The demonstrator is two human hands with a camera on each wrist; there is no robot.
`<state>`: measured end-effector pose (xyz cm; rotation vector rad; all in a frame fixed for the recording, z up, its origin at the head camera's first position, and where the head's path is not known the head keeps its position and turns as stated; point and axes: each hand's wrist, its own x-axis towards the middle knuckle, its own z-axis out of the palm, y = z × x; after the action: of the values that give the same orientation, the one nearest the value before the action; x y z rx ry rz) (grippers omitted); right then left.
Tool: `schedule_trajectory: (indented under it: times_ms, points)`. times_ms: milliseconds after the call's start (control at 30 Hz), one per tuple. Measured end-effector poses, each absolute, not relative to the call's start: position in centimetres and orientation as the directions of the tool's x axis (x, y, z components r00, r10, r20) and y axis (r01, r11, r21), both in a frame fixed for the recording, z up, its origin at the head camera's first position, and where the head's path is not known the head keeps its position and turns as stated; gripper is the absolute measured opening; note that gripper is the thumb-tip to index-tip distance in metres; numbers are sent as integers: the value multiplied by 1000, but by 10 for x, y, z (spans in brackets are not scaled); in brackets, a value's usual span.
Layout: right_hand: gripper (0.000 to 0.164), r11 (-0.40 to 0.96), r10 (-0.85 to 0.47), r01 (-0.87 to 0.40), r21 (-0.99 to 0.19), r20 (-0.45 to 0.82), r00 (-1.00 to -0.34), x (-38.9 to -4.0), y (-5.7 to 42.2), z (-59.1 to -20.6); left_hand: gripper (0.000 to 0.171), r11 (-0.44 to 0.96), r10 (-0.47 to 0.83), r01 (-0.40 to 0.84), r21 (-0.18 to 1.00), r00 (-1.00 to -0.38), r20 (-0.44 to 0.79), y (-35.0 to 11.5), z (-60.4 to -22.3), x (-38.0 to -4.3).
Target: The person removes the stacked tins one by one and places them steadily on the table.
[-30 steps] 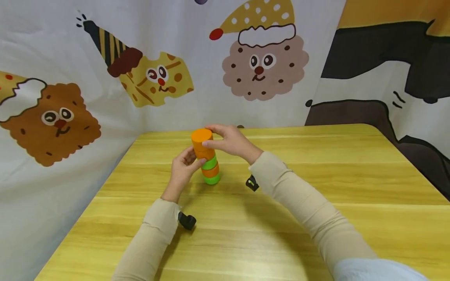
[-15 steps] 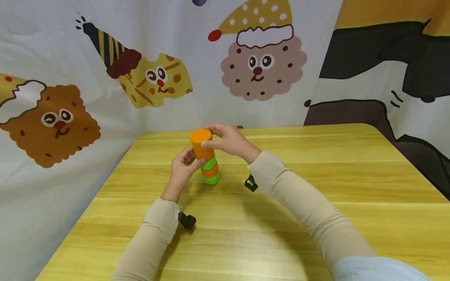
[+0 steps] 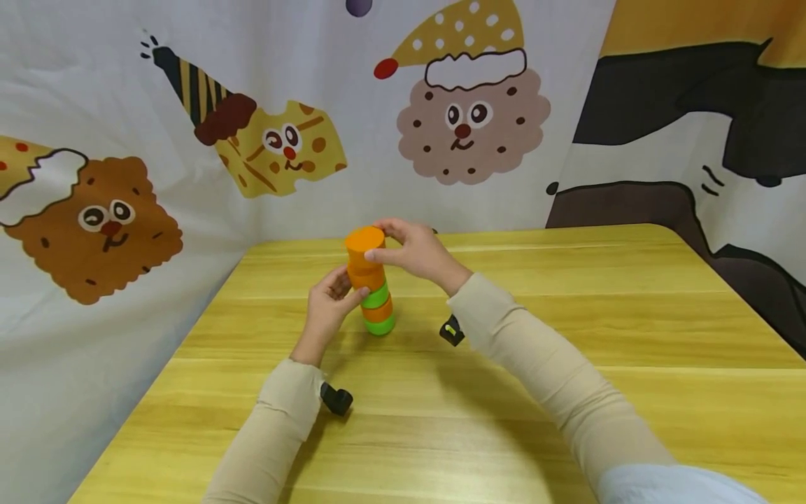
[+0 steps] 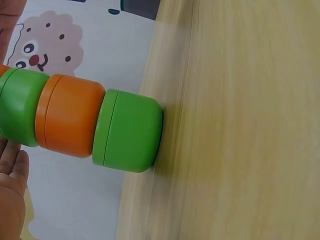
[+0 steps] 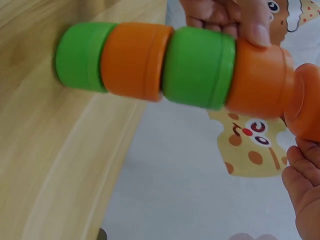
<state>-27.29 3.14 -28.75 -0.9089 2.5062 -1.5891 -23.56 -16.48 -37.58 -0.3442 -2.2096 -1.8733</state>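
Observation:
A column of round plastic jars in alternating green and orange stands upright on the table. At its foot is a green jar (image 3: 380, 326), with an orange jar (image 4: 72, 116), another green jar (image 5: 199, 67) and a second orange jar (image 5: 260, 80) above. My left hand (image 3: 326, 308) holds this second orange jar between thumb and fingers. Over it, my right hand (image 3: 418, 253) grips the topmost orange jar (image 3: 365, 241) from the right side. In the right wrist view that top jar is tilted against the column; whether its edge touches the jar below I cannot tell.
The wooden table (image 3: 535, 420) extends to the front and right. Behind it hangs a white cloth (image 3: 302, 42) printed with cartoon biscuits and cheese. Black camera mounts (image 3: 336, 399) stick out from both wrists.
The topmost orange jar has risen slightly with my right hand, and its join with the jar below looks more distinct. My left hand stays around the column; the head view shifted a little.

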Motion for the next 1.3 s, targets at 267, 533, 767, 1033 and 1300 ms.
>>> schedule_trajectory:
  times_ms: [267, 533, 767, 1033, 1300]
  points:
    - [51, 295, -435, -440, -848, 291, -852, -274, 54, -279, 47, 144, 18, 321, 936, -947, 322, -163, -375, -236]
    - [45, 224, -427, -435, -872, 314, -848, -258, 73, -278, 47, 143, 11, 316, 938, -948, 317, -164, -374, -237]
    - [48, 247, -406, -389, -888, 269, -873, -269, 87, -320, 48, 143, 10, 309, 940, -950, 311, -164, -375, -238]
    - [48, 250, -398, -318, -915, 202, -895, -265, 95, -351, 49, 144, 0, 312, 939, -949, 315, -164, -376, -238]
    - [46, 292, -414, -288, -912, 151, -898, -261, 92, -369, 48, 141, 9, 320, 937, -947, 322, -166, -378, -239]
